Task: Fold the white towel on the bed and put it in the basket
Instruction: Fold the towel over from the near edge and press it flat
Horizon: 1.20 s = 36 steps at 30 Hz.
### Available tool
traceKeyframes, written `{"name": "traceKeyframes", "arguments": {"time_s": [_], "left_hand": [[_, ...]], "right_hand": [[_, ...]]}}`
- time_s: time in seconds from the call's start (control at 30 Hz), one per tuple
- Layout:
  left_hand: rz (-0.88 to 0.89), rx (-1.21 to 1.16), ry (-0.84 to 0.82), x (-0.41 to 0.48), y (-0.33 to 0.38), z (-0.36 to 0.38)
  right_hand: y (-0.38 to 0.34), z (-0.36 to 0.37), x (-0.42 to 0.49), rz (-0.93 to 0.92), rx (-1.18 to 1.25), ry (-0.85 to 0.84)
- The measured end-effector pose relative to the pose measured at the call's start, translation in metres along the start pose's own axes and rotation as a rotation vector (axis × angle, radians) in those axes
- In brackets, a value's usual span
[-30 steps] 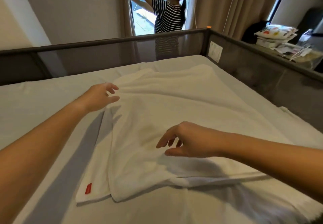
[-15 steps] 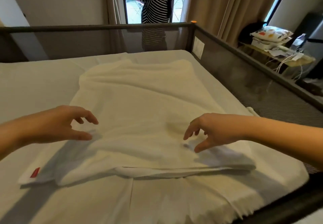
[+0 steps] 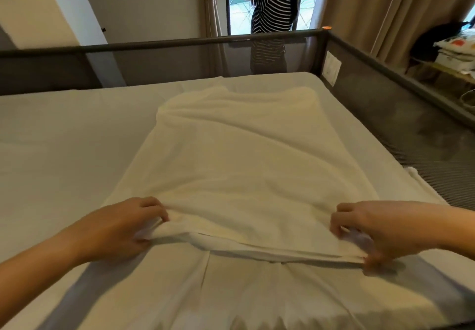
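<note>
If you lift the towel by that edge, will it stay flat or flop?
Probably flop: the towel wrinkles and bunches where the left hand and right hand pinch it. It would likely sag between them.

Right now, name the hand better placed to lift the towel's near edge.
Right, narrowly: the right hand cleanly pinches a near corner of the white towel; the left hand grips bunched cloth. Probably both lift.
</note>
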State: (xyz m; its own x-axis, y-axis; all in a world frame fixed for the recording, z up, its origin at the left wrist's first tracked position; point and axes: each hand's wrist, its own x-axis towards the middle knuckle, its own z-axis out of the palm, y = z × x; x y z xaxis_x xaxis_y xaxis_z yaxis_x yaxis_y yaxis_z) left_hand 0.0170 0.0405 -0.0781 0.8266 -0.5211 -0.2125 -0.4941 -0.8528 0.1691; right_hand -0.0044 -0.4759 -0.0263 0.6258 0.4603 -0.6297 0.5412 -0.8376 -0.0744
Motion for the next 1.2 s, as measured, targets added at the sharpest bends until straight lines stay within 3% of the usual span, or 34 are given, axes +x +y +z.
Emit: {"name": "traceKeyframes", "arguments": {"time_s": [0.3,0.57,1.03,1.2], "left_hand": [[-0.020,0.064,0.085,0.013,-0.003,0.007],[-0.120,-0.021,0.127,0.010,-0.016,0.004],[-0.141,-0.076,0.213,0.006,-0.019,-0.013],[-0.118,-0.047,0.148,0.000,-0.013,-0.021]], "right_hand": [[-0.007,0.002,0.009,0.043,-0.065,0.021],[-0.008,-0.004,0.013,0.079,-0.058,0.006],[0.014,-0.015,0.016,0.217,0.039,0.299],[0.005,-0.020,0.004,0.202,0.111,0.205]]}}
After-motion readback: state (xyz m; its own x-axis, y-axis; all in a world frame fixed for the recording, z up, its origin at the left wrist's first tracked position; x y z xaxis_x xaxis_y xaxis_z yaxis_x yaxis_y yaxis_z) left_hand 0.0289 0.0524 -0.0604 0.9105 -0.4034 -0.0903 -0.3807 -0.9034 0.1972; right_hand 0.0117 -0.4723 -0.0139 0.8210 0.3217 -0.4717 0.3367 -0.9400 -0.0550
